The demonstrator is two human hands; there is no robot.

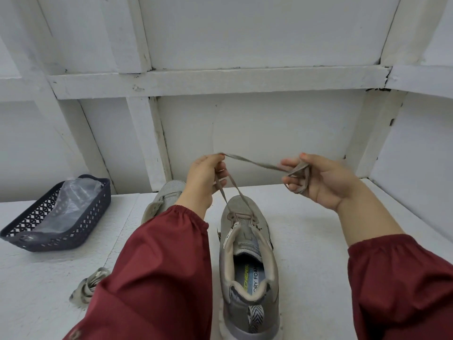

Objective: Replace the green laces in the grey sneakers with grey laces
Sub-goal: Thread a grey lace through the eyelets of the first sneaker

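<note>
Two hands: left hand (203, 179) pinches the grey lace (255, 164); right hand (321, 182) curls round its bunched end.
Lace axis: sideways between the hands, two strands down to the sneaker (248, 263).
Sneaker: toe points away.

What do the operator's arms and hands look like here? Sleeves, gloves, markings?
No gloves on the left hand or right hand. Orange-red polish on the visible nails. Dark red left sleeve and right sleeve, both with gathered elastic cuffs. No watch or rings visible.

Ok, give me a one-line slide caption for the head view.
Left hand and right hand stretch a grey lace threaded through the front eyelets of a grey sneaker.
</note>
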